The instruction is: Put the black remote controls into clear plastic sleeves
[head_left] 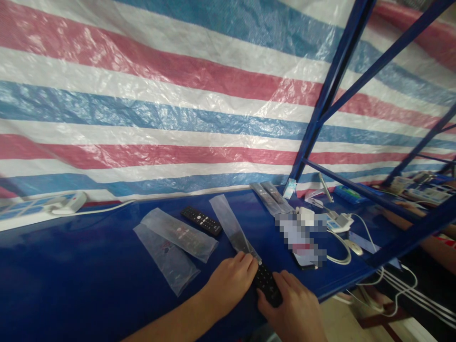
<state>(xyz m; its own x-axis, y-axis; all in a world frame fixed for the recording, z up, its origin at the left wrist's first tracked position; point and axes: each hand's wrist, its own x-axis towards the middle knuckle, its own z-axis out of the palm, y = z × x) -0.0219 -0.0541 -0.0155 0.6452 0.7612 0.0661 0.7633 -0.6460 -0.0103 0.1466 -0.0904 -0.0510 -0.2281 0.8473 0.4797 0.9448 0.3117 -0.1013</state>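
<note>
A black remote control [266,281] lies partly inside a clear plastic sleeve [228,219] whose far part stretches away flat. My left hand [233,280] is closed on the sleeve's near end, over the remote's upper part. The remote's lower end, which sticks out of the sleeve, is gripped by my right hand [294,304] between thumb and fingers. To the left, a bare black remote [201,220] rests on the blue table. Beside it are two overlapping frosted sleeves [166,259]; dim shapes and small red marks show through them.
Bagged remotes [271,197] lie at the table's back. A pixelated phone-like object [302,242], white chargers and a power strip [337,222] with cables are at the right. Another power strip [71,203] sits back left. A blue metal frame [329,90] rises at the right; a person's arm [402,218] shows beyond.
</note>
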